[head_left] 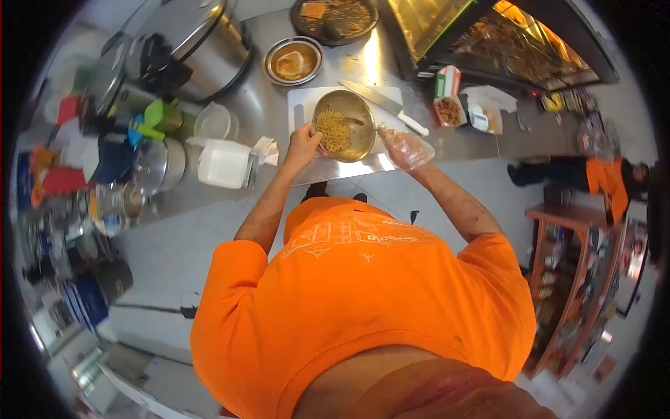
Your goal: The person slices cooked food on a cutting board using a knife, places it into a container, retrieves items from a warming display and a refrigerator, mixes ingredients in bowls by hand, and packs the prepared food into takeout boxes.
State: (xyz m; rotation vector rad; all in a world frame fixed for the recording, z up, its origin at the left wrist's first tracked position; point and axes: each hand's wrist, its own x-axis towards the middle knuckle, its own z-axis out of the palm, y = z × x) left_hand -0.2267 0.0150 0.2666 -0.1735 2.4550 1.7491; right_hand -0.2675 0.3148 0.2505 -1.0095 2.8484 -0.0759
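A person in an orange shirt (363, 293) works at a stainless steel counter (265, 105). The left hand (303, 145) curls around the rim of a round, shiny metal bowl (343, 126) that stands on a white cutting board (307, 101) near the counter's front edge, part-filled with a tangle of thin yellow noodles (333, 131). The right hand (403, 148), sheathed in a crinkled clear plastic glove, closes on the handle of a utensil (366, 126) reaching into the bowl. A knife (384, 105) lies on the board behind; a smaller steel dish (293, 61) sits farther back.
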